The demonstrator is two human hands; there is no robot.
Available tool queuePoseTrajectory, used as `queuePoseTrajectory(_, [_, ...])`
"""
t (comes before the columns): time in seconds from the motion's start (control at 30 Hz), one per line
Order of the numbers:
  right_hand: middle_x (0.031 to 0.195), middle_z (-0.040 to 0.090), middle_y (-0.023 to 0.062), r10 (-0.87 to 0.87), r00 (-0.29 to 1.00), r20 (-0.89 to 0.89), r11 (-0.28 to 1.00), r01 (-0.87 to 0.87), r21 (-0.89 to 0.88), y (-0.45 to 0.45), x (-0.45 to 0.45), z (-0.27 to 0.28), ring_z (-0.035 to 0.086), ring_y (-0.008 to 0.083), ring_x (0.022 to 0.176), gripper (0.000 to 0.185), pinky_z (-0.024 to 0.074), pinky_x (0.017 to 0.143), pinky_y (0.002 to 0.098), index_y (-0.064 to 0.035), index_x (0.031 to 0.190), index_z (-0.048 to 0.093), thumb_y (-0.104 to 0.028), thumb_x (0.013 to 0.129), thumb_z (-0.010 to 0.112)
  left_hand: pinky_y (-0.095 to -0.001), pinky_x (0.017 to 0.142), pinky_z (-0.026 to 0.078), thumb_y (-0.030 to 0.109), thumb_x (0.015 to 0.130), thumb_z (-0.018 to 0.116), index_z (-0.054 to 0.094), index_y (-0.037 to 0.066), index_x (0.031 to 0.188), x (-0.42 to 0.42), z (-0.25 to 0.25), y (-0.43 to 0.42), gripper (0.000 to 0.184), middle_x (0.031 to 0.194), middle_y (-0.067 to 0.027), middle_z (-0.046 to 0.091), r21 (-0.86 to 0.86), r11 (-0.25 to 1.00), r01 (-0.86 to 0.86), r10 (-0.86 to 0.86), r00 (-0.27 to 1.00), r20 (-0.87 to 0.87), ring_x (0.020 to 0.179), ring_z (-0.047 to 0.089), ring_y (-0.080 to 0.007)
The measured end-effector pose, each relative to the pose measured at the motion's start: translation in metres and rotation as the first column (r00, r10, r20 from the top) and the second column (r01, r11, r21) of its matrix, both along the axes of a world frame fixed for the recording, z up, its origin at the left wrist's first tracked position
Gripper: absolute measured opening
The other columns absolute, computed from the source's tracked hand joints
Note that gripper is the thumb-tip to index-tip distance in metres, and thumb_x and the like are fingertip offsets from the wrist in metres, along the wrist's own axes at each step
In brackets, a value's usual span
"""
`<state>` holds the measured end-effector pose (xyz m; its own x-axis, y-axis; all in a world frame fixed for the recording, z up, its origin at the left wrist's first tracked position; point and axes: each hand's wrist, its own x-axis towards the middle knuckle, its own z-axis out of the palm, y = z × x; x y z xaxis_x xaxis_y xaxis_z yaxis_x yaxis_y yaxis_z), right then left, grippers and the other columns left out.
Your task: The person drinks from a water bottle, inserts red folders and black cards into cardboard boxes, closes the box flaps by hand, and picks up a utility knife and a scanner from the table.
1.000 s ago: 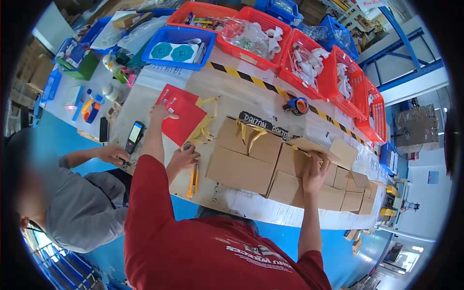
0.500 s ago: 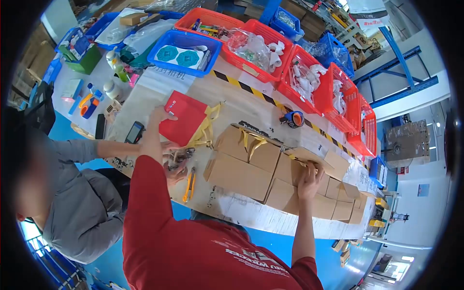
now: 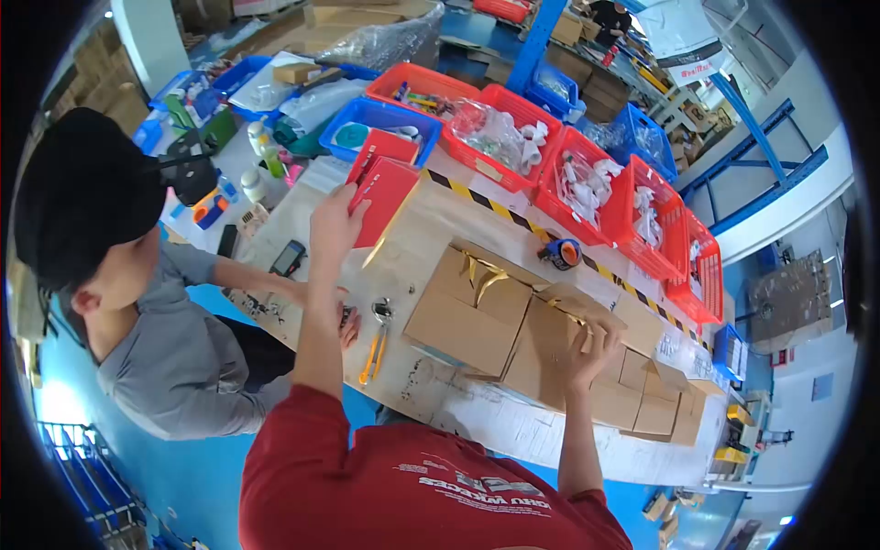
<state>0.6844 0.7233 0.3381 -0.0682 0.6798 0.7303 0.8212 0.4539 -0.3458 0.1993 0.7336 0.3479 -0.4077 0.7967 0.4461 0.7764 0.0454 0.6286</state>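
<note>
My left hand (image 3: 335,227) is closed on the edge of a flat red bag (image 3: 389,198), raised above the table. Another red piece (image 3: 390,145) shows just behind it, and a yellow strip runs along the bag's lower side. My right hand (image 3: 593,356) is at the raised flap of a long brown cardboard box (image 3: 541,339). Its fingers are bent and apart, touching or very near the flap. Yellow ribbons (image 3: 486,275) lie in the opening of the box's left part. A yellow cutter knife (image 3: 373,357) rests between my arms.
A co-worker in grey (image 3: 179,339) sits at my left, one hand near small dark items. Red baskets (image 3: 587,234) and a blue bin (image 3: 341,124) line the table's back. An orange-and-blue tape roll (image 3: 561,254) and a handheld device (image 3: 289,258) lie on the table.
My left hand has lifted the red bag off the table toward the blue bin; its yellow ribbons no longer hang out in view. My right hand stays at the box flap, its fingers more spread.
</note>
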Motion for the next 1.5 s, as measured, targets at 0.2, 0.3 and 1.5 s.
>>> queuePoseTrajectory(0.2, [0.119,0.068,0.0136,0.416,0.736,-0.533,0.761,-0.603,-0.239,-0.056,-0.088,0.101,0.063,0.0272,0.102,0.038,0.0508,0.093,0.0363,-0.0018,0.121,0.066,-0.013,0.086,0.075,-0.0284,0.059,0.050,0.006,0.086,0.079,0.068,-0.003,0.097,0.150,0.060,-0.144,0.017,0.088,-0.0098,0.070,0.456,0.804,-0.382,0.183,0.889,0.420,0.071,0.062,-0.0159])
queuePoseTrajectory(0.3, [0.127,0.060,0.0139,0.597,0.521,-0.611,0.609,-0.789,-0.078,-0.074,-0.104,0.119,0.057,0.0290,0.119,0.071,0.0463,0.103,0.0388,-0.0058,0.136,0.053,-0.026,0.077,0.087,-0.0218,0.046,0.049,0.001,0.084,0.072,0.066,-0.004,0.109,0.237,0.067,-0.200,0.027,0.096,-0.0126,0.073,0.502,0.728,-0.467,-0.010,0.726,0.688,0.077,0.068,-0.0140])
queuePoseTrajectory(1.5, [0.085,0.074,0.0111,0.297,0.689,0.662,0.954,-0.180,-0.240,0.041,0.261,0.133,0.068,0.0301,0.073,0.019,0.0505,0.065,0.0419,-0.0094,0.102,0.075,-0.010,0.089,0.062,-0.0339,0.079,0.052,0.009,0.095,0.067,0.064,0.002,0.096,0.511,-0.032,-0.260,0.008,0.088,-0.0083,0.069,-0.028,0.718,0.696,-0.540,0.582,0.608,0.072,0.057,-0.0221])
